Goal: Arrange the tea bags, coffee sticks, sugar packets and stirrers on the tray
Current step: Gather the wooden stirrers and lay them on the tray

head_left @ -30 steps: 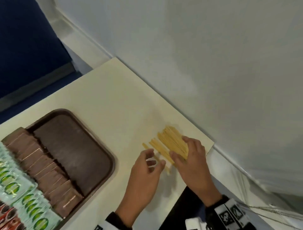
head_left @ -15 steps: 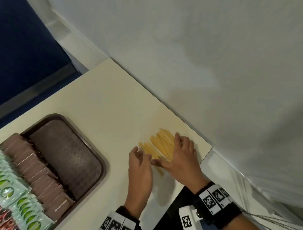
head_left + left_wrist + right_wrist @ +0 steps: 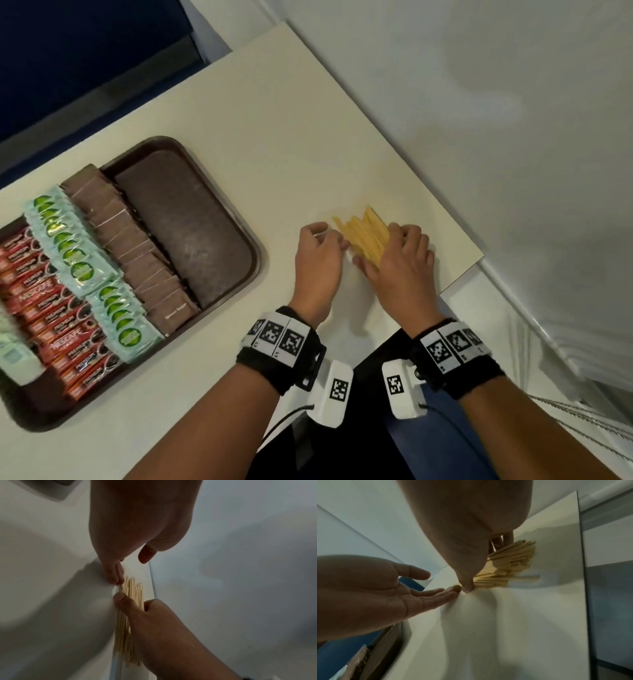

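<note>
A pile of wooden stirrers (image 3: 363,229) lies on the cream table near its right corner. My right hand (image 3: 376,245) lies over the pile and grips it, thumb on the near side and fingers curled over the far side; in the right wrist view the stirrers (image 3: 510,561) fan out beyond its thumb. My left hand (image 3: 334,238) is flat and straight-fingered, its fingertips (image 3: 450,591) touching the table beside the pile's left edge. The brown tray (image 3: 253,246) to the left holds rows of red coffee sticks (image 3: 44,308), green tea bags (image 3: 75,253) and brown sugar packets (image 3: 137,253).
The tray's right-hand strip (image 3: 185,233) is bare. The table corner (image 3: 479,257) ends just right of the stirrers, with a white wall beyond it. A dark blue surface (image 3: 85,51) lies past the table's far edge.
Both hands have closed in on the stirrers and the pile is tighter. My left hand has slid up along its left side. The head view has swung to show more of the tray.
</note>
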A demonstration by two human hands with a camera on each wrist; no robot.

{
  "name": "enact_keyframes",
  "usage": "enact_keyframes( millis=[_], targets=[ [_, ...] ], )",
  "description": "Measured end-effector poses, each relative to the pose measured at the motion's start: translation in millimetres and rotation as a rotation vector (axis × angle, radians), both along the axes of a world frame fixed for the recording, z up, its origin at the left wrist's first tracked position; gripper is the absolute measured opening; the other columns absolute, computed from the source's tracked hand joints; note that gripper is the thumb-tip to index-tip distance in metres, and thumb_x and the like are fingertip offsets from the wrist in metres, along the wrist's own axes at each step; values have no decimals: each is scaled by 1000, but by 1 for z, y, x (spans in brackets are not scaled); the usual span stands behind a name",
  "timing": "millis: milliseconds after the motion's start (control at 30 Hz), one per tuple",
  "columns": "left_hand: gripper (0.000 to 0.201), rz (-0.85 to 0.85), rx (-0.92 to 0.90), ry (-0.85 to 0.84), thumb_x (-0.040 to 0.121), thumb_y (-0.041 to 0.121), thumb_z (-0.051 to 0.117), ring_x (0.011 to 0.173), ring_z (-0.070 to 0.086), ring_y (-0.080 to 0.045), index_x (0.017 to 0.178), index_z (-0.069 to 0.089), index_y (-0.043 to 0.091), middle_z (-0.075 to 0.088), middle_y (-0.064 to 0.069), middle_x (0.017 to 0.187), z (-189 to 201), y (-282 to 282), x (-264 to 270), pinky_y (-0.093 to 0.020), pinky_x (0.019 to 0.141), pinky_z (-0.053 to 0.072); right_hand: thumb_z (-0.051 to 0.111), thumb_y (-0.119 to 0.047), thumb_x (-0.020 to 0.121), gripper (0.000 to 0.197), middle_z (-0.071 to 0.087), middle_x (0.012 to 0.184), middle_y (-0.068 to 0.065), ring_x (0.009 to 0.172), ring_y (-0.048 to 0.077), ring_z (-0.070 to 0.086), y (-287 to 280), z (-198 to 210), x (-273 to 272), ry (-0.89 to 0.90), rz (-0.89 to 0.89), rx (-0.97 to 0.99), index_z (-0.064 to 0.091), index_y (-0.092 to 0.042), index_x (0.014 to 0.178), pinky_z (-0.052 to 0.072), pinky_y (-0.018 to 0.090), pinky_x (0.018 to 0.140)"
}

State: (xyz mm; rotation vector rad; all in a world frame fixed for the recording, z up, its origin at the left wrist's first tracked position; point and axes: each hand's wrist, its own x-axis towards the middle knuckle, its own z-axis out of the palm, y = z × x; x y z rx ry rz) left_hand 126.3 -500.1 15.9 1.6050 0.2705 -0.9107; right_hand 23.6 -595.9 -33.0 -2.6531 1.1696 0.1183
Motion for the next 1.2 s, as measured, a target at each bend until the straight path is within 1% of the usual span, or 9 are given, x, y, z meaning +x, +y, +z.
enact_keyframes(
  millis=[200, 333, 433, 567, 700, 833, 1000, 1100, 1200],
  targets=[
    [43, 46, -30, 16, 82, 35, 55, 106, 77, -17, 122, 59, 19, 75, -6, 113, -7, 3, -4, -46, 106, 59, 71, -40, 95, 53, 59, 124, 17, 112, 36, 58, 14, -9, 7, -3, 27, -86, 57, -3, 131, 50, 48, 90],
    [31, 59, -40, 39, 93, 24, 58, 106, 77, -20, 123, 58, 18, 76, -9, 113, -10, 5, -3, -46, 105, 59, 73, -22, 97, 39, 60, 118, 20, 104, 38, 60, 20, -16, 11, -46, 48, -141, 58, 0, 126, 52, 48, 85],
    [38, 58, -50, 66, 89, 26, 58, 105, 77, -20, 125, 58, 16, 75, -11, 117, -12, 5, -1, -42, 102, 61, 74, -5, 91, 30, 61, 107, 21, 92, 39, 61, 23, -22, 14, -63, 63, -184, 60, 2, 117, 54, 47, 76],
    [25, 46, -42, 77, 102, 13, 56, 101, 76, -19, 126, 59, 16, 75, -8, 114, -18, 6, 0, -43, 100, 61, 74, -11, 89, 30, 62, 103, 20, 90, 37, 61, 25, -24, 17, -33, 92, -203, 60, 1, 112, 53, 46, 74],
    [26, 28, -33, 77, 102, 11, 56, 94, 69, -17, 126, 60, 18, 73, -7, 109, -21, 4, -3, -46, 99, 59, 72, -9, 90, 24, 61, 102, 19, 90, 36, 60, 23, -25, 20, 7, 117, -236, 59, 0, 108, 53, 44, 76],
    [27, 48, -47, 87, 96, 16, 57, 101, 69, -20, 122, 63, 20, 73, -14, 121, -17, 2, -8, -50, 104, 59, 66, -2, 93, 15, 59, 100, 16, 89, 32, 58, 23, -29, 15, -2, 150, -271, 57, -4, 105, 51, 42, 79],
    [28, 117, -105, 164, 98, 7, 56, 99, 65, -17, 125, 62, 10, 66, -6, 114, -19, 2, -9, -33, 85, 58, 59, -3, 96, 12, 58, 102, 16, 86, 31, 57, 21, -35, 9, -93, 175, -311, 56, -6, 107, 52, 41, 77],
    [27, 148, -127, 197, 98, 6, 56, 101, 64, -19, 124, 63, 8, 64, -7, 113, -19, 2, -8, -33, 87, 56, 46, -6, 98, 14, 60, 97, 14, 84, 31, 60, 22, -38, 8, -176, 206, -292, 57, -6, 106, 54, 43, 74],
    [28, 164, -147, 206, 98, 6, 57, 100, 64, -19, 125, 64, 8, 64, -8, 113, -18, 3, -8, -33, 88, 56, 58, -7, 96, 12, 62, 96, 14, 85, 32, 62, 21, -38, 9, -202, 199, -257, 58, -6, 107, 56, 45, 75]
  ],
)
